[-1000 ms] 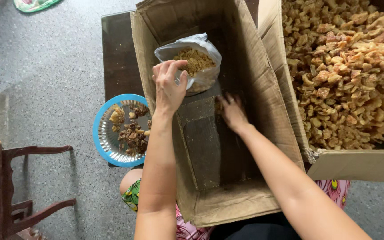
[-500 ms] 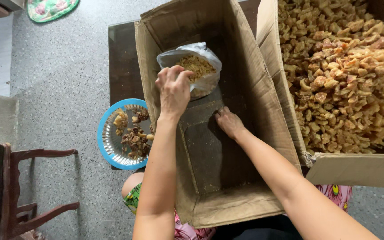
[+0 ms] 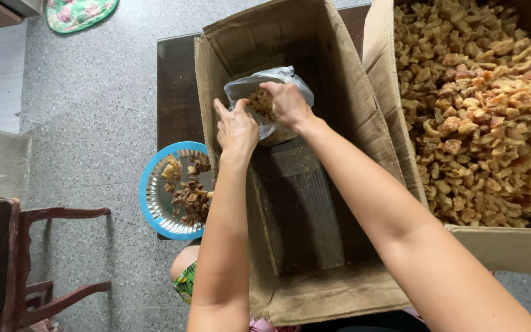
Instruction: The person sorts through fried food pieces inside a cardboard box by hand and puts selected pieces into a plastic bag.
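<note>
A: Two hands, both inside the open cardboard box [image 3: 290, 203] on the dark desk [image 3: 176, 92]. What are they on?

B: Clear plastic bag [image 3: 275, 92], part full of tan dried pieces. Bag sits at the far end of the box, against its back wall. Left hand [image 3: 236, 126] grips the near edge of the bag's mouth, fingers curled on the plastic. Right hand [image 3: 287, 101] is closed on the far side of the mouth, fingertips inside the opening.

A: Is the bag lifted?

B: Can't tell, its bottom is hidden by the hands. Looks upright, mouth up.

A: Rest of the box?

B: Bare floor inside, flaps open. Near end is close to the person's lap.

A: Surroundings?

B: Second box [image 3: 480, 110] touching the first on the right, heaped with the same tan pieces. Blue-rimmed plate [image 3: 155, 184] left of the box at the desk's edge, holding a few darker brown pieces. Wooden chair [image 3: 50, 258] at lower left on the speckled grey floor [image 3: 93, 80]. Green patterned mat [image 3: 78, 12] at the top left.
</note>
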